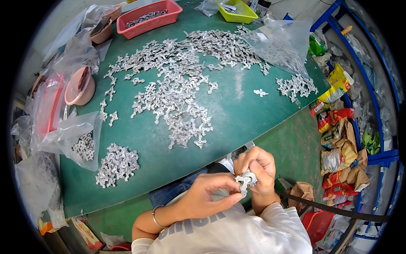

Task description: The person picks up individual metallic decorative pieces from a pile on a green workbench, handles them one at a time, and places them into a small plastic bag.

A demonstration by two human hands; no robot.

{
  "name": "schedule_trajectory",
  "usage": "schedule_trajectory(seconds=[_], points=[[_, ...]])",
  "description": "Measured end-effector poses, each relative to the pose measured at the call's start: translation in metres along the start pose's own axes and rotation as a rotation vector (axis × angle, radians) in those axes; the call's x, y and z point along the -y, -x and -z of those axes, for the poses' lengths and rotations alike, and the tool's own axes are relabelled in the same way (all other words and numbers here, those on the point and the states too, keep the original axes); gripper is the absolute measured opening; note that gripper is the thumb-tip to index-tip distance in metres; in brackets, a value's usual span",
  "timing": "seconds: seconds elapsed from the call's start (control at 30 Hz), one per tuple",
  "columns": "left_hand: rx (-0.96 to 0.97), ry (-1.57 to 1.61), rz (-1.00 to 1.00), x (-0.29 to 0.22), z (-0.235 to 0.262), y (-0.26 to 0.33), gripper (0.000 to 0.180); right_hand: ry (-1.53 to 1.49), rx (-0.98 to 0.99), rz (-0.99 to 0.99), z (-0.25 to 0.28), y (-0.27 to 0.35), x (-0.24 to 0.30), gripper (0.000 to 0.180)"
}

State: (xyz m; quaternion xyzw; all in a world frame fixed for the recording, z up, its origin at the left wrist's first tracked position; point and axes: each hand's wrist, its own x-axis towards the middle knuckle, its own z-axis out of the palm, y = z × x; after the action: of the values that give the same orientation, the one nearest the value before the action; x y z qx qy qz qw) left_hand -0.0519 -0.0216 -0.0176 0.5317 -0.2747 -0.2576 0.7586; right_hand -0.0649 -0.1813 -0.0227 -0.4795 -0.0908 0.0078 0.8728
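Silver metal piece [245,182] sits just off the near edge of the green table [243,116], between the left hand [211,192], whose thumb and fingers pinch toward its left side, and the right hand [261,169], whose curled fingers hold its right side. Across the table's middle and far part spreads a broad pile of similar pieces [179,84], with a smaller heap [117,165] near left. Far left stands a red tray [151,26]; blue shelving [382,158] lines the room's right side

Can see a blue rack [382,157] off right, heaps of colorful packs [334,160] alongside, plus a red bin [316,225] lower down.
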Motion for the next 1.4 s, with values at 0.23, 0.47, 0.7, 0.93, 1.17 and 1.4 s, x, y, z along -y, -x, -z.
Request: schedule_trajectory(seconds=[0.23,0.47,0.7,0.93,1.17,1.4], points=[[-0.002,-0.031,0.001,0.002,0.005,0.003,0.009,0.112,0.047,-0.040,-0.001,-0.007,0.005,0.020],[-0.030,-0.002,-0.021,0.003,0.007,0.005,0.009,0.196,0.050,-0.016,-0.003,-0.008,0.004,0.020],[-0.082,0.112,0.039,0.001,0.011,0.010,0.008,0.152,-0.044,-0.019,-0.007,-0.008,-0.001,0.021],[-0.089,0.203,0.020,-0.005,0.024,0.019,0.013,0.138,-0.075,0.030,-0.014,-0.006,-0.012,0.025],[-0.083,0.029,0.011,-0.008,0.027,0.021,0.013,0.186,0.093,-0.120,-0.013,-0.014,-0.010,0.022],[-0.026,0.102,0.032,-0.005,0.029,0.020,0.018,0.175,0.121,-0.143,-0.013,-0.017,-0.011,0.020]])
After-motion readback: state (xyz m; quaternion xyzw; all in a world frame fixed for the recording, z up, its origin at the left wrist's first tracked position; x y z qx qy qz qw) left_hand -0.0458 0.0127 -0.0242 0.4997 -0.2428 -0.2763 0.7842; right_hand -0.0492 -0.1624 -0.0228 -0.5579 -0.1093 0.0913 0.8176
